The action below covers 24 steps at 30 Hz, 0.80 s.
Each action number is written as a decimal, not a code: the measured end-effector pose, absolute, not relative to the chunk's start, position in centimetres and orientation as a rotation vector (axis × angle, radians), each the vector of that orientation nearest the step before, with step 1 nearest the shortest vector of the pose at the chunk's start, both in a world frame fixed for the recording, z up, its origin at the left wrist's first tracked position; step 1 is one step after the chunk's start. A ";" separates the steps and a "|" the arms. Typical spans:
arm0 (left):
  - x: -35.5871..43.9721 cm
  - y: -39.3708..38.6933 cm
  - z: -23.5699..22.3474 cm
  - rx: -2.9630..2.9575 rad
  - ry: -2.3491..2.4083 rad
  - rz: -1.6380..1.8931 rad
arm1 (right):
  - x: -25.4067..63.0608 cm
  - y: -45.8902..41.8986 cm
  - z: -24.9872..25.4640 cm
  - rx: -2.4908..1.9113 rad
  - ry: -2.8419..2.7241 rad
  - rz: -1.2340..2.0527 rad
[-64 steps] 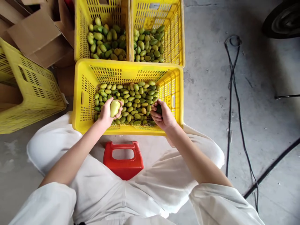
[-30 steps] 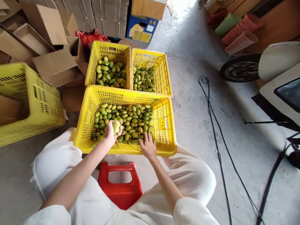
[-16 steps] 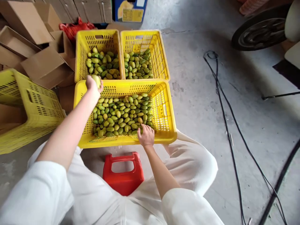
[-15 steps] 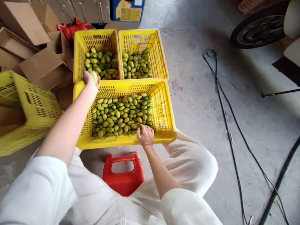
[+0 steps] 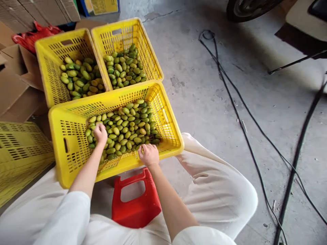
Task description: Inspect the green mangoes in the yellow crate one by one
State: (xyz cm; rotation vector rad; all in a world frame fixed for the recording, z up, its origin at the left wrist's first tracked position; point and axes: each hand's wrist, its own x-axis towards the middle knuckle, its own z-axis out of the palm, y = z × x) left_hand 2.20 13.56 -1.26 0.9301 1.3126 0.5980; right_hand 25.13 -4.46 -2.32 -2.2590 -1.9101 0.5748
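The near yellow crate (image 5: 117, 98) sits tilted across my lap. Green to yellow oval fruits (image 5: 125, 131), which look like small mangoes, cover much of its bottom. Over the fruits at the crate's left side is my left hand (image 5: 100, 133), its fingers curled in; what they hold, if anything, is hidden. My right hand (image 5: 149, 154) is closed too, at the crate's front edge beside the nearest fruits. Its fingertips are out of sight, so I cannot tell what is in them. Behind stand a left rear crate (image 5: 48, 73) and a right rear crate (image 5: 153, 64), both holding larger fruits.
A red plastic stool (image 5: 135, 211) shows between my legs. Another yellow crate (image 5: 25, 156) stands at the left, below cardboard boxes (image 5: 15, 88) and a red bag (image 5: 35, 35). Black cables (image 5: 245, 129) run over the concrete floor; a vehicle's wheel (image 5: 249, 8) is at the upper right.
My left hand carried a large pale fruit to the left rear crate, and is now back over the near crate without that fruit showing. My right hand stays by the front edge. The view has turned.
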 end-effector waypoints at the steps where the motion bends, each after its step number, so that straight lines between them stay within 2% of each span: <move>1: 2.7 10.8 -2.7 0.999 1.420 0.518 | 25.1 -4.4 -2.2 -2.256 -1.926 0.586; 5: 3.4 4.8 -6.9 1.247 1.596 0.143 | 25.0 -3.9 -1.3 -2.276 -1.944 0.646; 9: 3.3 4.8 -8.6 1.436 1.608 -0.185 | 24.7 -3.1 0.5 -2.355 -1.900 0.836; 14: 4.0 5.7 -9.0 1.549 1.602 -0.440 | 24.3 -1.5 2.0 -2.559 -1.641 1.263; 20: 1.6 3.7 -6.2 1.576 1.630 -0.317 | 27.3 2.7 -2.3 -2.697 -1.421 1.424; 24: -0.8 -1.4 -3.5 1.546 1.783 -0.001 | 30.9 4.8 -6.9 -2.782 -1.345 1.513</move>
